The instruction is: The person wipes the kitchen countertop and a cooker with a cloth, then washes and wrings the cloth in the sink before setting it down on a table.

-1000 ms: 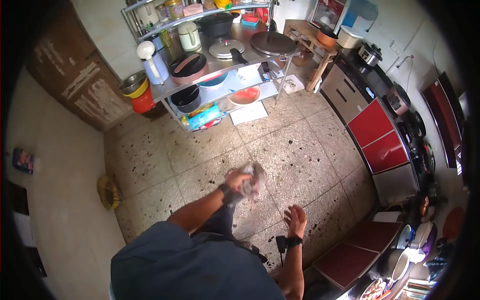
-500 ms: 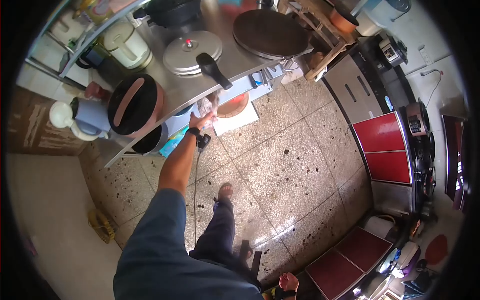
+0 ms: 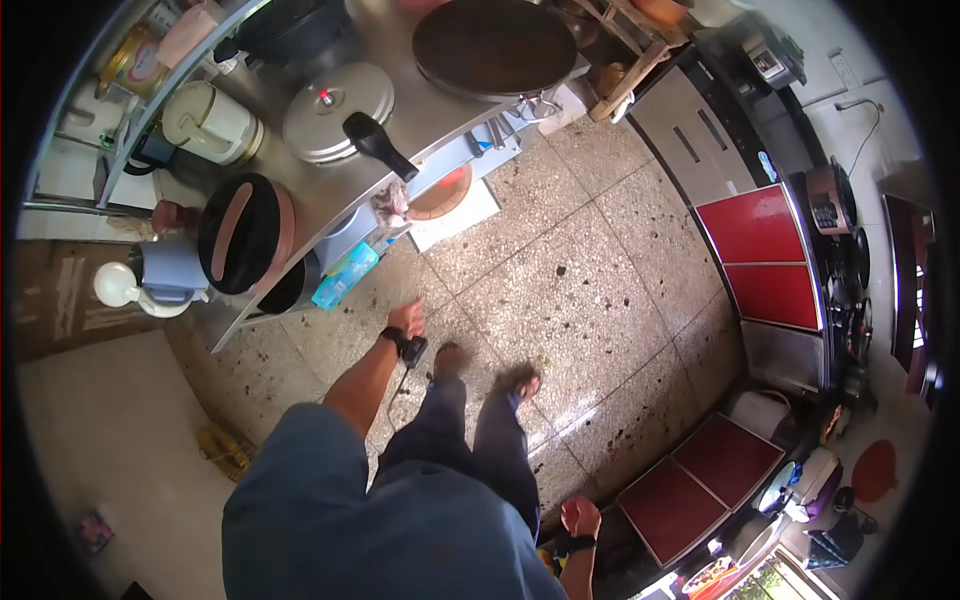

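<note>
My left hand (image 3: 408, 318) hangs over the speckled floor, in front of the low shelf under the steel counter. Its fingers are loosely bent, and I see nothing held in them. A black band (image 3: 394, 337) is on that wrist, with a small black box (image 3: 413, 350) and a cable beside it. Nearest to this hand on the shelf side are a turquoise packet (image 3: 346, 276) and a crumpled cloth (image 3: 391, 203). My right hand (image 3: 580, 518) hangs low near the red cabinets, fingers loosely curled, with no object visible in it.
On the steel counter (image 3: 330, 195) stand a pressure cooker (image 3: 318, 118), a flat griddle (image 3: 495, 48), a black-lidded pot (image 3: 262, 240) and a cream kettle (image 3: 212, 122). Red cabinets (image 3: 755, 235) line the right side. A yellow object (image 3: 222, 450) lies by the left wall.
My left hand has drawn back from the cloth at the low shelf towards my body, and the cloth stays there. My feet have moved, and the view has shifted.
</note>
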`<action>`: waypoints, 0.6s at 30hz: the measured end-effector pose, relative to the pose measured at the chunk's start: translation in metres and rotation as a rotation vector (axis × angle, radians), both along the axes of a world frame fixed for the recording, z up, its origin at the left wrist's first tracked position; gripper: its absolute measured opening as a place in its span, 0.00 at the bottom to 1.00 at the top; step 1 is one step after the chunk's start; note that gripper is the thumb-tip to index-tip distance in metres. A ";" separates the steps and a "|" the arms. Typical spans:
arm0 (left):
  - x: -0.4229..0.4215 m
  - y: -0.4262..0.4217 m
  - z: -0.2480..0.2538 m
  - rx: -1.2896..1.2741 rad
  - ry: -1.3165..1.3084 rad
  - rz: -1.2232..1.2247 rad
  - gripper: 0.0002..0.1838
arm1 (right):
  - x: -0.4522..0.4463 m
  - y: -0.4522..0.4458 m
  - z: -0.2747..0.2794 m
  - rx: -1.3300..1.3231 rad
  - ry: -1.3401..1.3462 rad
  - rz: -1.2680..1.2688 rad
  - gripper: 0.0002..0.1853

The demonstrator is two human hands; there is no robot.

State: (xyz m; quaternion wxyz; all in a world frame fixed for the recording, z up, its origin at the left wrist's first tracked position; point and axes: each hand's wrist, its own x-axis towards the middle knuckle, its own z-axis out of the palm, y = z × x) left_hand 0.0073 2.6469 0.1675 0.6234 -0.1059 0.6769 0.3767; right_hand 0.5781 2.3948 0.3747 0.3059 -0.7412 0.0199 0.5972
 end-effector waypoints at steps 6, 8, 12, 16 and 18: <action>-0.018 0.045 -0.024 0.161 0.081 0.204 0.27 | 0.038 0.007 -0.048 -0.011 0.060 -0.089 0.03; -0.027 0.068 -0.025 0.132 0.138 0.223 0.28 | 0.073 -0.007 -0.076 -0.029 0.156 -0.066 0.03; -0.040 0.054 -0.060 0.044 0.250 0.017 0.27 | 0.080 -0.055 -0.066 -0.276 0.030 -0.048 0.03; -0.077 0.056 -0.141 0.003 0.450 -0.355 0.24 | 0.034 -0.079 -0.068 -0.505 -0.039 -0.019 0.07; -0.096 0.060 -0.195 -0.014 0.448 -0.459 0.24 | -0.003 -0.096 -0.070 -0.513 -0.101 0.124 0.07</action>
